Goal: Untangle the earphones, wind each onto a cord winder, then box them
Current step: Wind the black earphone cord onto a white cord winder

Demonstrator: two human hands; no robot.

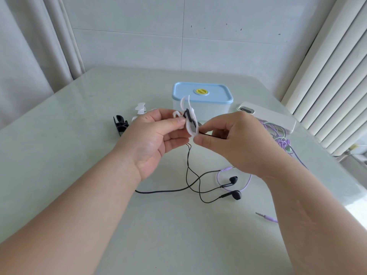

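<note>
Grips white cord winder [191, 125] in left hand [156, 139], pinches black earphone cord [158, 192] at its lower end with right hand [236, 141].

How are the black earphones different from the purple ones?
The black earphones are dark; the purple earphones are pale. The black cord is partly wound on the white winder in the left hand, and the right hand pinches it; the purple ones are on no winder. The black cord trails in loose loops; much of the purple cord lies bunched in a heap. Both are wired and rest partly on the table.
</note>
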